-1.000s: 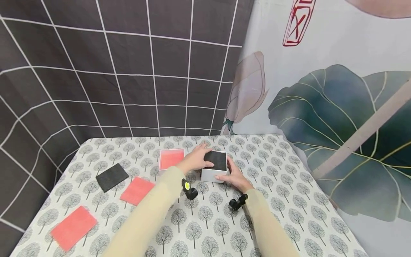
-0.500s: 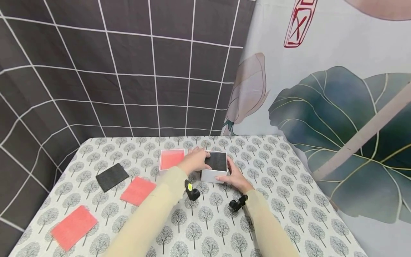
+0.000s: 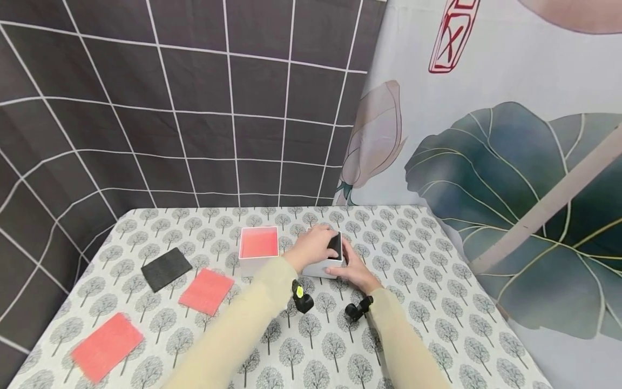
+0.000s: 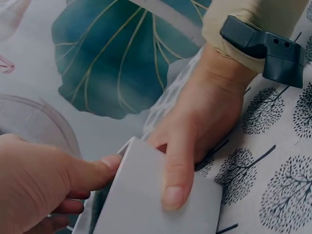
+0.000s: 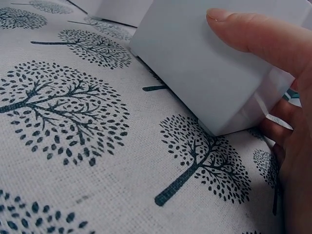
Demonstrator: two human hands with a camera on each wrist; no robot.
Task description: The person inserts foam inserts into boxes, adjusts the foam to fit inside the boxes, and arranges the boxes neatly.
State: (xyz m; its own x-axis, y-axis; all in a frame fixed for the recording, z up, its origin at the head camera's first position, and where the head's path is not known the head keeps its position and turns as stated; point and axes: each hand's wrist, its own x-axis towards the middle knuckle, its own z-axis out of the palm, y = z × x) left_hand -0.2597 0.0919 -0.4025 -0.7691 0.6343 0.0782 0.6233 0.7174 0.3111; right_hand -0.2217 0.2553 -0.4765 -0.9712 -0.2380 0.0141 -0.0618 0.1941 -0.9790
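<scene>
A white open-topped box [image 3: 318,269] stands on the tree-print cloth, with a piece of black cloth [image 3: 334,246] showing in its top. My right hand [image 3: 358,270] grips its right side. The right thumb lies across the box's near wall [image 5: 195,58], while the fingers wrap round behind. Over the top, my left hand [image 3: 315,247] covers much of the opening, and in the left wrist view its thumb [image 4: 100,170] touches the rim. The tips of several left fingers are hidden by the box.
Left of that box stands another white box [image 3: 250,266] with red cloth [image 3: 258,242] inside. Farther left lie a black cloth piece [image 3: 167,269] and two red cloth pieces, one nearer the boxes [image 3: 206,292], one at the front [image 3: 107,347].
My left hand has slid right across the box top, from its left edge to over the middle, hiding more of the black cloth. My right hand keeps its grip in the same place.
</scene>
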